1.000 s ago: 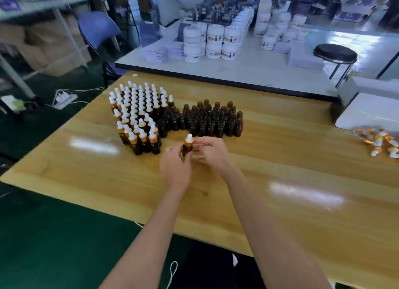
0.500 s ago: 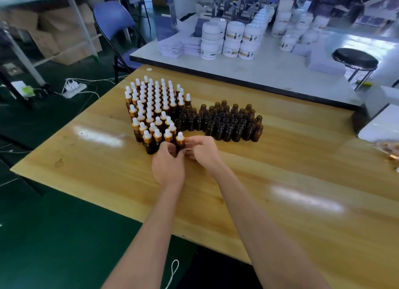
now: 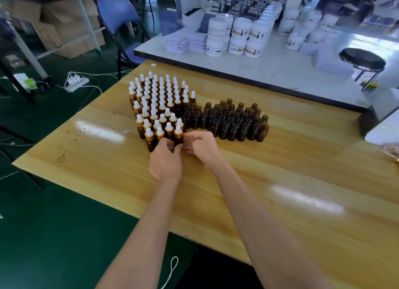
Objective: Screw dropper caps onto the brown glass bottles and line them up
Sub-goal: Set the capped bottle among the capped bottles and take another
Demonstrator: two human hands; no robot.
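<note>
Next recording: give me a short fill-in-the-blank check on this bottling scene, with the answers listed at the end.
The capped bottles stand to the ___ of the uncapped bottles.
Their dropper bulbs are ___.
The left hand and right hand together hold an end bottle whose cap is already ___.
Everything stands on a ___ table.
Missing words: left; white; on; wooden.

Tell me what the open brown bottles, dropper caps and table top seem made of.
Open brown bottles: likely amber glass, dark and glossy. Dropper caps: matte white bulbs, probably rubber, on shiny gold collars, metal or plated plastic. Table top: wood grain under a glossy coat that mirrors the lights.
</note>
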